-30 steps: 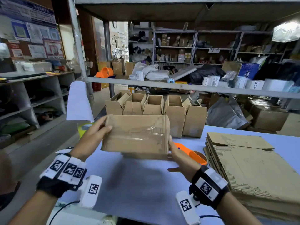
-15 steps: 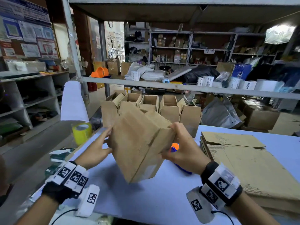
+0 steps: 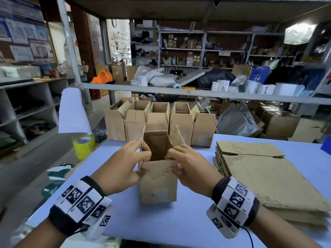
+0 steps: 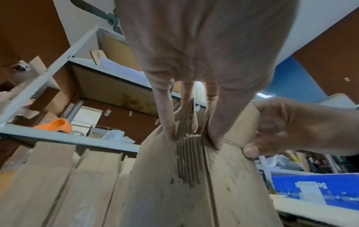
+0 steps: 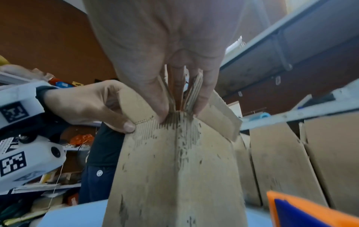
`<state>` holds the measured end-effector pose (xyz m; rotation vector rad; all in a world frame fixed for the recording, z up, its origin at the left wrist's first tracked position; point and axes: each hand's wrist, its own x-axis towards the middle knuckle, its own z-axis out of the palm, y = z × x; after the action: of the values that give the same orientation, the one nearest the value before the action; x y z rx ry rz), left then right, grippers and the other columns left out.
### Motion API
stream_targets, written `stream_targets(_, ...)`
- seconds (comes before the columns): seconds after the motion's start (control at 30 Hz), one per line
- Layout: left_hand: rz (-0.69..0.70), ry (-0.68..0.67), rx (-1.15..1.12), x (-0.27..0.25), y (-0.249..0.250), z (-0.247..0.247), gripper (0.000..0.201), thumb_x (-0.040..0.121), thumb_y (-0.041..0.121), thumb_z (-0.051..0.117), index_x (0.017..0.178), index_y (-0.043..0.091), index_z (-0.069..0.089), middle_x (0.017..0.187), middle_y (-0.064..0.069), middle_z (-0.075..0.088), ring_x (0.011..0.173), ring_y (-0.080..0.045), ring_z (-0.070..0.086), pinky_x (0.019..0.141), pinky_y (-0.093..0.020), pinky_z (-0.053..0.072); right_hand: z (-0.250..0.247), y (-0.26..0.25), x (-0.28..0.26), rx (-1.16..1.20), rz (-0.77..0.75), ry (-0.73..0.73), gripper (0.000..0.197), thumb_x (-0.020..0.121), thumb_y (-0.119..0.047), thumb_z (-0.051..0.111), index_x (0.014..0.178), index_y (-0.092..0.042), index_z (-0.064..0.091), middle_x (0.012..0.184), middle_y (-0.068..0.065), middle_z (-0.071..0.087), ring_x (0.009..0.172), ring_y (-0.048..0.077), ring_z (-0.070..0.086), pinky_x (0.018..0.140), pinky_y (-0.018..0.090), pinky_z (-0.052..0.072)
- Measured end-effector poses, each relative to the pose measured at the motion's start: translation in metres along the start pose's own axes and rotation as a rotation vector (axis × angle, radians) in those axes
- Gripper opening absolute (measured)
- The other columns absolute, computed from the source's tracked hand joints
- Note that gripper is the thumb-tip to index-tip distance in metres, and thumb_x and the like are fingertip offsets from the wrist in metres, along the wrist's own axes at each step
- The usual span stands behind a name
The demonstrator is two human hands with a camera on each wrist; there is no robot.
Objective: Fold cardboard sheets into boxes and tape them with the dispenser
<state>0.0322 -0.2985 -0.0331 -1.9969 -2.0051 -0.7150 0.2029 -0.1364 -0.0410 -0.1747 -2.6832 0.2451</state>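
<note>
The cardboard box stands upright, mouth open, at the table's centre, your left hand at 9 o'clock and right hand at 3 o'clock pinching its top flaps; it looks light, stiff, crushable, so grip near creases.

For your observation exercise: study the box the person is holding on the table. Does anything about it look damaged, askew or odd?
Slightly. The held box is scuffed: on both upper corners the outer paper has peeled, baring the corrugated ribs, seen under the left hand and the right hand. Otherwise it stands upright, top flaps open, like the row of boxes behind.
</note>
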Motion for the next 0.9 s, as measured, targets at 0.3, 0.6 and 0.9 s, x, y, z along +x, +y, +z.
stream_targets(0.3,0.227,0.243,0.067,0.092,0.068,-0.044,0.010,0.086,0.017,0.066,0.084,0.013,0.057,0.090,-0.002,0.050,0.078,-0.022,0.049,0.060,-0.034,0.041,-0.119,0.019,-0.025,-0.265,-0.059,0.385,0.019,0.081,0.004,0.074,0.094,-0.006,0.066,0.103,0.005,0.067,0.098,0.029,0.058,0.084,0.039,0.050)
stream_targets(0.6,0.511,0.455,0.055,0.226,0.117,-0.046,0.005,0.084,0.001,0.060,0.088,0.004,0.060,0.106,-0.010,0.059,0.090,-0.028,0.062,0.071,-0.044,0.054,-0.193,0.104,-0.046,0.020,0.343,0.593,0.082,0.070,-0.051,0.085,0.141,-0.041,0.045,0.148,-0.004,0.044,0.124,0.005,0.053,0.090,0.005,0.046)
stream_targets(0.9,0.391,0.135,0.097,0.322,0.106,0.051,0.017,0.084,-0.004,0.054,0.096,0.008,0.056,0.117,-0.010,0.058,0.113,-0.031,0.049,0.095,-0.046,0.043,-0.187,0.219,-0.028,-0.116,0.532,0.358,0.034,0.076,-0.022,0.089,0.092,-0.017,0.060,0.080,-0.011,0.063,0.080,0.023,0.063,0.063,0.018,0.045)
